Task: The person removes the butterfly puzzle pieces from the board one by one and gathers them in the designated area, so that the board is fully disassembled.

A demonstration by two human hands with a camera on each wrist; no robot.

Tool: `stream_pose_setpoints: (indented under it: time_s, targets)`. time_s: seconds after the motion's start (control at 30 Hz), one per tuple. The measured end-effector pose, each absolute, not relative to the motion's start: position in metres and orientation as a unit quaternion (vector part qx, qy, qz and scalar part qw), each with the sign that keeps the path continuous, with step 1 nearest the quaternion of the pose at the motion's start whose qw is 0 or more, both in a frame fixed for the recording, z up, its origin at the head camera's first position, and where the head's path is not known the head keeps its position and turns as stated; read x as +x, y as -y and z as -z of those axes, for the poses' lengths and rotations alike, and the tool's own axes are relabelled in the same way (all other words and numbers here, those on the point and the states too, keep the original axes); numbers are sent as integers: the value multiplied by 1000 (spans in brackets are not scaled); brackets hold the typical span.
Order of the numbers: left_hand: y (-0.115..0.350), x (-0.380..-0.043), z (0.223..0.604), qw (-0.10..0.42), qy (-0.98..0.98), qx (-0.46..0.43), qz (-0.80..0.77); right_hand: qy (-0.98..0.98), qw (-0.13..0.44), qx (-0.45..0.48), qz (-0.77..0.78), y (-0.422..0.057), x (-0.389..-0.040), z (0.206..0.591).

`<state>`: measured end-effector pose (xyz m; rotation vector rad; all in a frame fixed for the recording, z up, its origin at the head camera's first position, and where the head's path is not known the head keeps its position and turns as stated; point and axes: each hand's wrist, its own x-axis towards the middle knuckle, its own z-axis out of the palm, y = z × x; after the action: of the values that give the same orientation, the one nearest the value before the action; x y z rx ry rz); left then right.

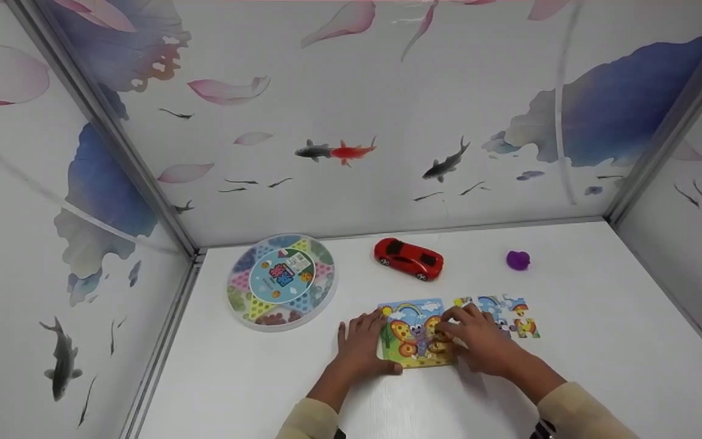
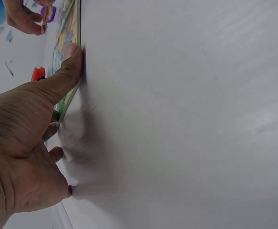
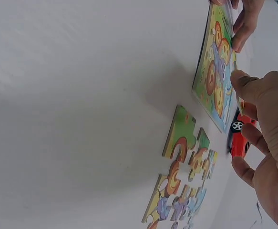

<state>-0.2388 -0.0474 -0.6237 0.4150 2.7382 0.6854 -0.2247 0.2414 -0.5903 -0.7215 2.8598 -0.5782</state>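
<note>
A butterfly picture puzzle board lies flat on the white table. My left hand rests at its left side, fingers spread and thumb along the near edge; the left wrist view shows the thumb touching that edge. My right hand is over the board's right side. Between its thumb and finger it pinches a thin puzzle piece, seen nearly edge-on, so its picture is hidden. Loose puzzle pieces, several partly fitted together, lie right of the board; the right hand covers some of them in the head view.
Behind the board is a red toy car. A small purple object sits at the back right. To the left lies a round, lidded game box with a star pattern. Printed panels wall the table at the back and sides.
</note>
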Motion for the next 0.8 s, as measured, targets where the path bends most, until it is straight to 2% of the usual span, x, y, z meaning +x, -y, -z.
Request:
stream_pose_setpoints:
  time_s: [0.37,0.8]
  targets:
    - [49,-235,620,134,-946,149,-254,-952,17,-252,174,-267,-221,584]
    - [49,-237,624,140,-945,143,-258,-959,6,-237,154,-295,-209,580]
